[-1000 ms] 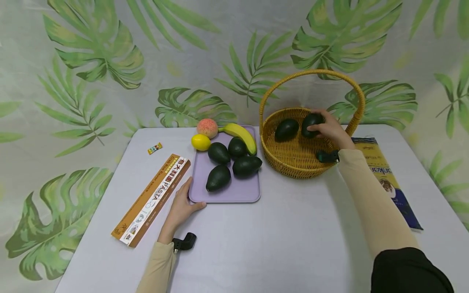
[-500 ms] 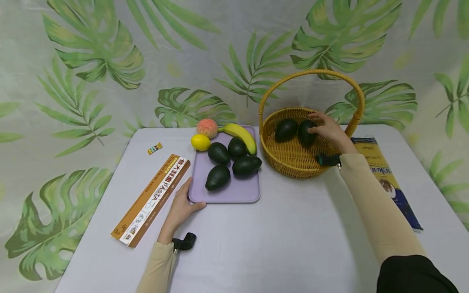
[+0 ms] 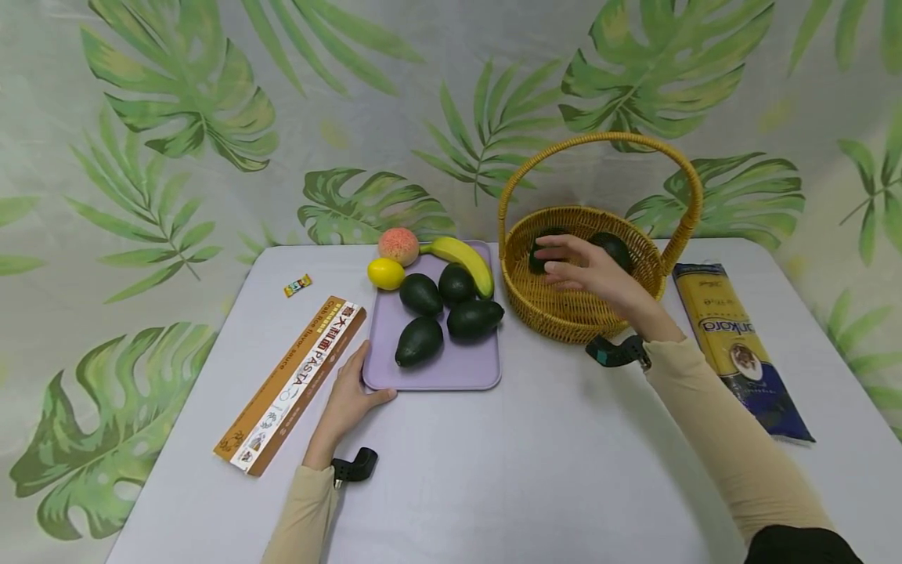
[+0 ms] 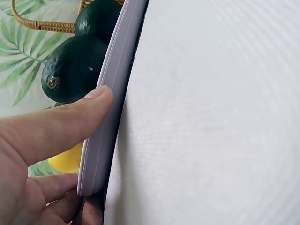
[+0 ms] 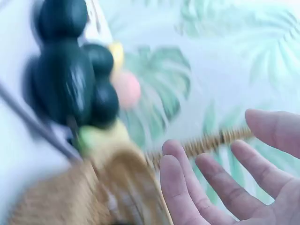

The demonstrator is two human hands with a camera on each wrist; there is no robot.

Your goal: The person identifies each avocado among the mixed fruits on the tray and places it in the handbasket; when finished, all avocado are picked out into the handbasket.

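Dark-green pear-shaped avocados [image 3: 475, 321]: four on a lilac rectangular tray [image 3: 461, 372] gripped by the left hand [image 3: 351, 398]; two in a golden woven basket [image 3: 564, 329], right, under the released right hand [image 3: 595, 276]. Left, brown-white box [image 3: 290, 386]: "PASTA"; right, blue-gold packet [image 3: 743, 352]: "ankara".

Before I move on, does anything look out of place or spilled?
One mild oddity: the lemon seems to jut past the left rim of the tray, whereas the front avocado lies well inside it. I see nothing spilled or damaged.

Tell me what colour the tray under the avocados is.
The tray is pale purple; it shows best in the head view.
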